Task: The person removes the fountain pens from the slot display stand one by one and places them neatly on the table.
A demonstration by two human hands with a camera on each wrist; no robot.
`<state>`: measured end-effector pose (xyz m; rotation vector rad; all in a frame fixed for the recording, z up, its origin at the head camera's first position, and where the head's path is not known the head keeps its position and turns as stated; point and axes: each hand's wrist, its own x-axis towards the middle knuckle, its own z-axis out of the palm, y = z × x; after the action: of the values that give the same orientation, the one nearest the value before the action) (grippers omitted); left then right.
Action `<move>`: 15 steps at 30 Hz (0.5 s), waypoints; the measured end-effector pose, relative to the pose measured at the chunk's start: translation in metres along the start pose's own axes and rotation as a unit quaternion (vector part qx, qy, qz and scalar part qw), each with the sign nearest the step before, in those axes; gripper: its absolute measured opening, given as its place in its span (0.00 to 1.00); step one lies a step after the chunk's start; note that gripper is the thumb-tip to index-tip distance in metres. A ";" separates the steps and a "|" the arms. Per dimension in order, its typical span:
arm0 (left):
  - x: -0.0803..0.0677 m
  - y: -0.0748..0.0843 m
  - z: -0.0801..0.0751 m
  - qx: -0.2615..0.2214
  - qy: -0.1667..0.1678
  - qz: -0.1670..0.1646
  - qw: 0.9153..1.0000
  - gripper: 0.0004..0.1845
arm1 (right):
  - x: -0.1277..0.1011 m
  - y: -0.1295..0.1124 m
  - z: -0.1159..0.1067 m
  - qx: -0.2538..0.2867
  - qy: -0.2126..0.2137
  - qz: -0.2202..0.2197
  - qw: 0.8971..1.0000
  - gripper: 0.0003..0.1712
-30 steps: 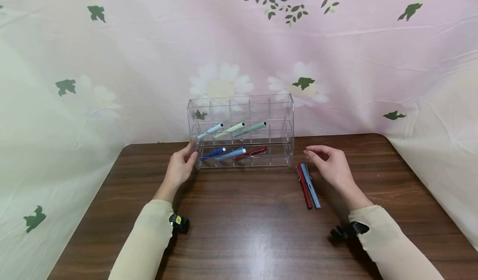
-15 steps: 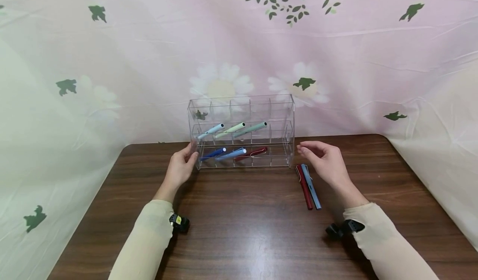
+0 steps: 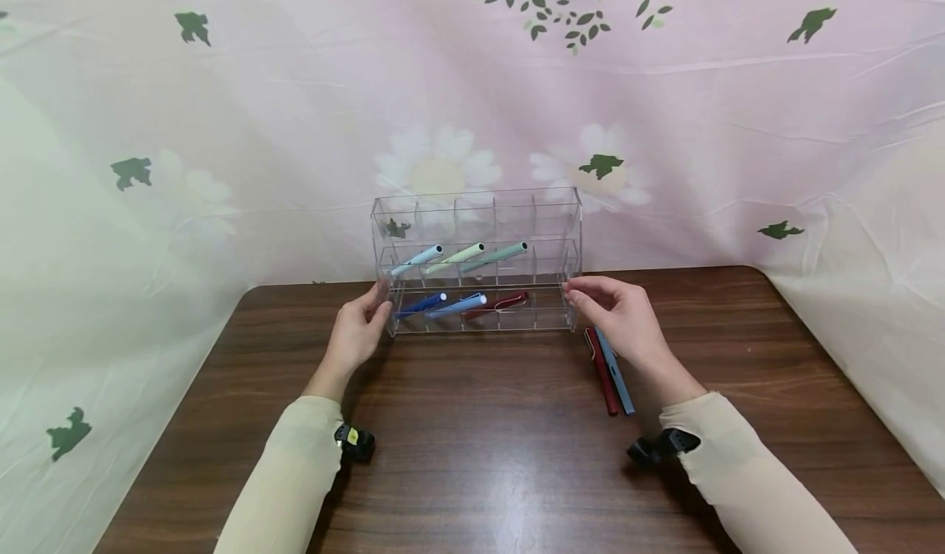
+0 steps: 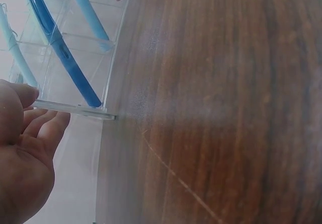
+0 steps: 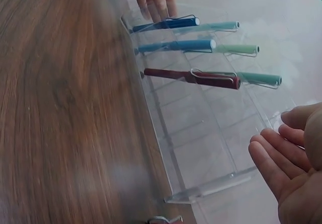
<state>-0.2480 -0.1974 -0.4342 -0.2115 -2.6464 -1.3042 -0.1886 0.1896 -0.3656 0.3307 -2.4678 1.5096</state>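
A clear acrylic rack (image 3: pixel 550 209) stands at the back of the wooden table (image 3: pixel 480 455). Its middle row holds a light blue, a pale green (image 3: pixel 454 257) and a sage green pen. The lower row holds a dark blue pen (image 3: pixel 421 303), a blue pen (image 3: pixel 455 304) and a dark red pen (image 3: pixel 496 302). My left hand (image 3: pixel 372 306) rests against the rack's left end with straight fingers (image 4: pixel 43 126). My right hand (image 3: pixel 583 291) hovers at the rack's right end, fingers relaxed (image 5: pixel 282 156), holding nothing. A red pen (image 3: pixel 603 373) and a light blue pen (image 3: pixel 616 377) lie side by side on the table under my right wrist.
A pink and green flowered cloth (image 3: pixel 221 127) hangs behind and around the table. Bare wood stretches in front of the rack. The rack's top row and right-hand cells hold no pens.
My right hand has moved left from above the two loose pens to the rack's right end. The left hand, the rack and the pens have stayed put.
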 end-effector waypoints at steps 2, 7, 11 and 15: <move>0.000 -0.001 0.000 -0.001 0.001 0.000 1.000 0.25 | 0.001 0.000 0.004 0.008 -0.006 -0.004 1.000 0.13; 0.001 -0.001 0.000 -0.004 0.001 0.001 1.000 0.25 | 0.006 0.017 0.015 0.008 -0.005 -0.016 1.000 0.13; 0.000 -0.001 0.001 -0.003 0.003 0.001 1.000 0.25 | 0.012 0.031 0.022 0.004 -0.007 -0.020 1.000 0.14; 0.000 -0.001 0.001 -0.004 0.003 0.002 1.000 0.25 | 0.015 0.031 0.025 0.014 -0.016 -0.021 1.000 0.16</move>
<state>-0.2482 -0.1976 -0.4353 -0.2132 -2.6357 -1.3123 -0.2146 0.1798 -0.3984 0.4128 -2.4485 1.5351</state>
